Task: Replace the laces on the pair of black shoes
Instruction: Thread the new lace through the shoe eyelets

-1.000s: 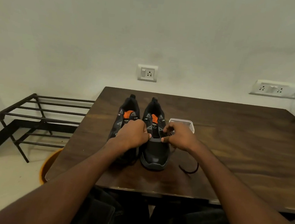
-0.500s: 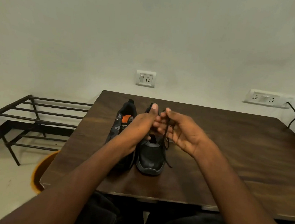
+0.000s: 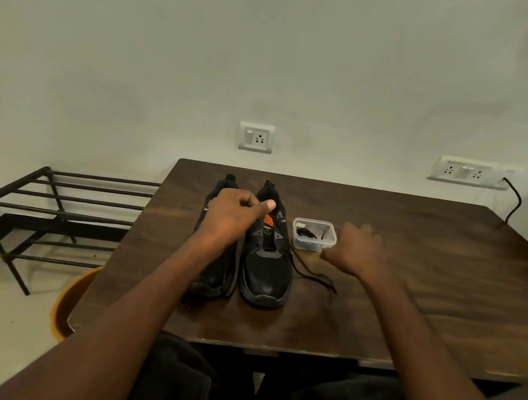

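A: Where are the shoes?
B: The pair sits side by side on the surface, toes toward the near edge; the right shoe point(image 3: 266, 264) is black with grey panels and an orange tongue.
A: And the left shoe point(image 3: 215, 269)?
B: Mostly hidden.
A: The lace point(image 3: 301, 267)?
B: Black, running from the right shoe's upper eyelets down onto the surface at its right

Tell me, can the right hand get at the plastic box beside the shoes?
Probably yes. The right hand hovers just right of the plastic box, whose top looks open, and nothing lies between them. The lace trails nearer, out of the way.
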The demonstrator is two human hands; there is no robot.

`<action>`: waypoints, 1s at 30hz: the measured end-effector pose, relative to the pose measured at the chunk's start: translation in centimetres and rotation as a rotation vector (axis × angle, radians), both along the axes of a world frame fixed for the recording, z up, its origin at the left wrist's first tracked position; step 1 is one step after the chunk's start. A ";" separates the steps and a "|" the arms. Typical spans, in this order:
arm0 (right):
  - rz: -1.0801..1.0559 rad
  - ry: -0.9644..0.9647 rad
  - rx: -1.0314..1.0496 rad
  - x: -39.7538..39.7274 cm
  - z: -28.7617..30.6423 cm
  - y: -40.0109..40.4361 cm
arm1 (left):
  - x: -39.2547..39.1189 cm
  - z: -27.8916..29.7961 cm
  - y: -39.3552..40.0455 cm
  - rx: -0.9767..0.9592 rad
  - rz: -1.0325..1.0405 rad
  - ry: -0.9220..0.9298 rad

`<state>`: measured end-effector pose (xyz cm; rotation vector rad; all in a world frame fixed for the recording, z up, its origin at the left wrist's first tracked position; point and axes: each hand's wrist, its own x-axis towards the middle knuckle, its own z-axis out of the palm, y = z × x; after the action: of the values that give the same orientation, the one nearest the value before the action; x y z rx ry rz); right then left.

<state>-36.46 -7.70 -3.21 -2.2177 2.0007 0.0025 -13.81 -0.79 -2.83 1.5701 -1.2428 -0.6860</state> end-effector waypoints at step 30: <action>0.321 -0.768 -0.027 6.7 -4.0 -2.5 | 2.2 -4.5 -4.5 -0.070 -0.137 -0.405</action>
<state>-29.73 -10.20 -7.23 -2.0666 1.2321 -0.7185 -11.61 -5.25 -7.31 1.6256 -1.6655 -0.4126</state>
